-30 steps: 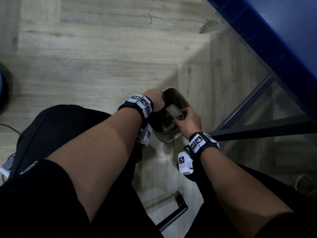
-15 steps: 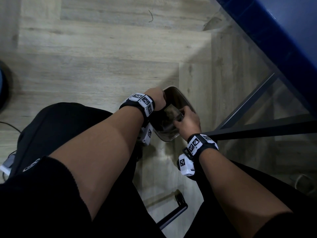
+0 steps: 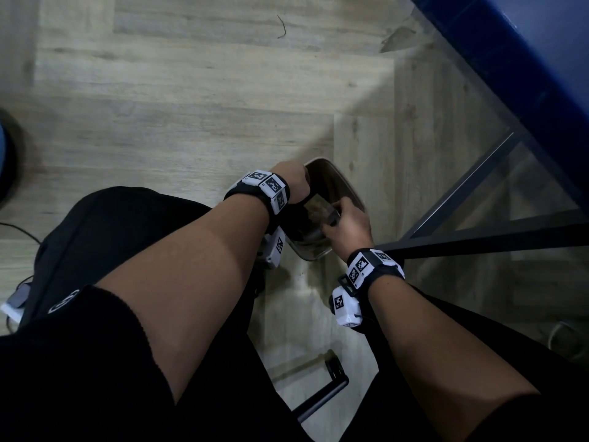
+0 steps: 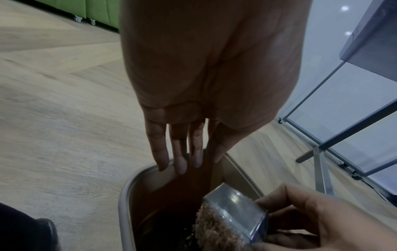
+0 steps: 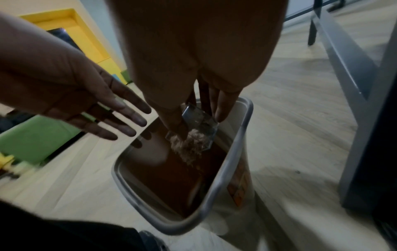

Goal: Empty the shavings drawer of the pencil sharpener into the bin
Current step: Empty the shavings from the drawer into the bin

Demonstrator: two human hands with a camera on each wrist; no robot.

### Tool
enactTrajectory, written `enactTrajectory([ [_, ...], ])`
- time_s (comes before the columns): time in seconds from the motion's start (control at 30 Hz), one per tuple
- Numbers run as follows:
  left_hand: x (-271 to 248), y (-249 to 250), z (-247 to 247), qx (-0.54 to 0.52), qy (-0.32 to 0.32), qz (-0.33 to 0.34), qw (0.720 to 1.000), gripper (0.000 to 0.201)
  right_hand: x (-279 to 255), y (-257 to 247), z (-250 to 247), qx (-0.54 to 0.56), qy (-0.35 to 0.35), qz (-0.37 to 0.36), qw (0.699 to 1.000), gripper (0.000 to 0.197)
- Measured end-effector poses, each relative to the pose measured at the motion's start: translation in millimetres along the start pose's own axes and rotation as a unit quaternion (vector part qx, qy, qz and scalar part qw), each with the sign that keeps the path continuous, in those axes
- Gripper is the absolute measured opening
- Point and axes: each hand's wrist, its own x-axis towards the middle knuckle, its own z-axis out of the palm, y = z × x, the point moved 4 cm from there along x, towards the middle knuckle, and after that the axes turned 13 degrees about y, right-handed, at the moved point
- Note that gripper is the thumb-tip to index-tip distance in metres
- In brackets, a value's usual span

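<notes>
Drawer (image 5: pixel 198 122) now tipped mouth-down over bin (image 5: pixel 227 183).

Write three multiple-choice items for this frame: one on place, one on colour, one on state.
1. Where is the shavings drawer?
A. on the floor
B. over the open bin
C. on the blue table

2. What colour is the bin's rim?
A. grey
B. red
C. yellow

3. How is the left hand?
A. fist
B. gripping the drawer
C. flat, fingers straight, empty

Key: B, the right hand tips it above the bin mouth as shavings spill; A, the rim looks grey in both wrist views; C, the fingers spread beside the bin, holding nothing.
</notes>
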Motion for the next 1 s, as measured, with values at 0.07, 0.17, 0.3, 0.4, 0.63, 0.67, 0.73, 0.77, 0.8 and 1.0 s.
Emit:
enactTrajectory([
  [0.07,1,-1,1,0.002,-0.002,0.002,1.0,0.039,1,0,0,0.0,0.003,0.004,1.0,0.038],
  [0.17,1,-2,0,0.004,-0.003,0.005,1.0,0.039,2,1,-2,0.008,0.009,0.007,1.0,0.039],
  [0.3,1,-2,1,0.007,-0.009,0.006,1.0,0.04,5,3,-7,0.008,0.014,0.012,1.0,0.041],
  [0.4,1,0,1,0.004,-0.003,0.002,1.0,0.04,4,2,-5,0.007,0.008,0.013,1.0,0.042],
  [0.63,0,-1,1,0.004,0.014,0.001,1.0,0.036,0,0,0,-0.018,-0.008,-0.016,1.0,0.038],
  [0.67,-1,0,1,0.006,0.015,-0.002,1.0,0.037,0,-1,0,-0.022,-0.005,-0.022,1.0,0.038],
  [0.73,-1,-1,1,0.011,0.015,-0.001,1.0,0.037,-1,-2,2,-0.025,-0.007,-0.027,0.999,0.038],
  [0.77,-1,-1,2,0.009,0.015,0.001,1.0,0.036,-2,-3,2,-0.026,-0.008,-0.033,0.999,0.039],
  [0.8,-1,0,1,0.013,0.014,0.005,1.0,0.035,-3,-4,3,-0.027,-0.008,-0.041,0.999,0.039],
  [1.0,-1,0,3,0.023,0.002,0.009,1.0,0.037,-6,-8,6,-0.039,-0.014,-0.061,0.997,0.038],
])
